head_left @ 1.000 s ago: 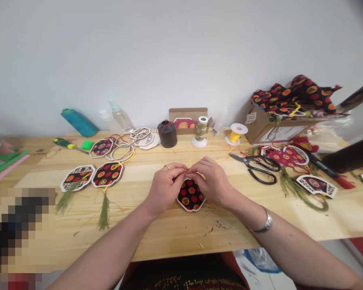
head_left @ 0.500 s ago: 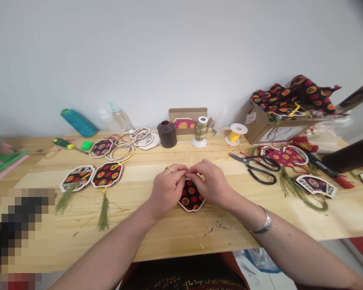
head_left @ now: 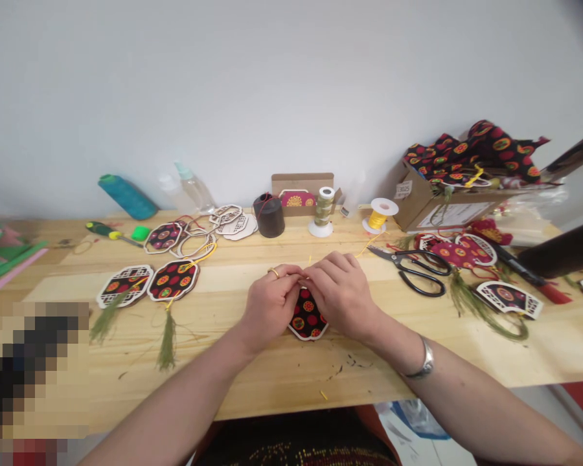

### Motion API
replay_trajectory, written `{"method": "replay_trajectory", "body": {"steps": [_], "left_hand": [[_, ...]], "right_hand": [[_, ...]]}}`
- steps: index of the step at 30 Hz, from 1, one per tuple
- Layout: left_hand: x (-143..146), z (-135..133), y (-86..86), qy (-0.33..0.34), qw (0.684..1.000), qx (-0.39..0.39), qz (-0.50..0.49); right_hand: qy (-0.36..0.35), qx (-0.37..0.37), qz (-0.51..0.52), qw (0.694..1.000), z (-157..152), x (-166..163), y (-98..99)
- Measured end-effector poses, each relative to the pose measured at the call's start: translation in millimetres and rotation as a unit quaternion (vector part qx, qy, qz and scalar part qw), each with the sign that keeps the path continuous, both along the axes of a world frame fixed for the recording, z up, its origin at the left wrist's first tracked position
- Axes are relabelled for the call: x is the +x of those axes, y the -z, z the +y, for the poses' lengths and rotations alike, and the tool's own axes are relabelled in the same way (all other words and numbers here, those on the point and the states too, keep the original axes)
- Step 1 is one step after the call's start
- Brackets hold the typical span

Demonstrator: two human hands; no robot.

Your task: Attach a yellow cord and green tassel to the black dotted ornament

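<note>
A flower-shaped ornament (head_left: 309,318) with black, red-and-orange patterned fabric and a pale wooden rim lies in front of me at the table's middle. My left hand (head_left: 272,303) is closed in a pinch at its top edge. Against those fingertips, my right hand (head_left: 342,294) pinches too, its fingers curled over the ornament's upper right. A thin yellow cord (head_left: 364,251) runs from behind my right hand toward the yellow spool (head_left: 379,223). A short yellow end stands up just beyond my fingertips. The exact spot where the fingers grip the cord is hidden.
Black-handled scissors (head_left: 420,268) lie right of my hands. Tasselled ornaments (head_left: 172,281) rest at left. Along the wall stand a black thread spool (head_left: 269,217), a green thread spool (head_left: 325,210) and a cardboard box (head_left: 447,204) with patterned fabric. A screwdriver (head_left: 111,233) lies far left.
My right hand has turned over a little, its fingers now curling further forward and covering more of the ornament. My left hand has barely moved.
</note>
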State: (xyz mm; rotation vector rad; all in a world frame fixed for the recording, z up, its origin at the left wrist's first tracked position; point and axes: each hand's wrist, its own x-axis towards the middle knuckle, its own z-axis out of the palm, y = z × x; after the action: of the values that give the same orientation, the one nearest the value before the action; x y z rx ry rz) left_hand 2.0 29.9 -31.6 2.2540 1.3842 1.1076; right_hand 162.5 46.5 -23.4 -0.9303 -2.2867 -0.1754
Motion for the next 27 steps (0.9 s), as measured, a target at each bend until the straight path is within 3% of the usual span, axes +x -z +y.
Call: {"method": "replay_trajectory", "body": {"steps": [6,14,18,21,24,27], "left_hand": [[1.1,-0.6,-5.3,0.000,0.997,-0.066,-0.043],[1.8,-2.1,-4.6,-0.017,0.990,-0.106,-0.092],[0.9,-1.1,-4.7,-0.026,0.987,-0.112,-0.110],[0.0,1.4,-5.1,-0.033,0.984,-0.115,-0.134],[-0.7,3.9,-6.7,-0.041,0.978,-0.122,-0.167],[-1.5,5.6,-9.2,-0.059,0.966,-0.147,-0.206]], "right_hand": [[-0.050,0.078,-0.077,0.993,-2.4,1.9,-6.2],[-0.039,0.128,-0.122,0.983,-6.7,-0.9,-8.0],[-0.037,0.087,-0.090,0.991,-2.4,-1.2,-1.5],[-0.035,0.021,0.008,0.999,1.9,-2.5,3.5],[-0.069,-0.078,0.119,0.987,4.3,-4.0,4.3],[-0.122,-0.145,0.166,0.968,4.1,-4.5,2.2]]}}
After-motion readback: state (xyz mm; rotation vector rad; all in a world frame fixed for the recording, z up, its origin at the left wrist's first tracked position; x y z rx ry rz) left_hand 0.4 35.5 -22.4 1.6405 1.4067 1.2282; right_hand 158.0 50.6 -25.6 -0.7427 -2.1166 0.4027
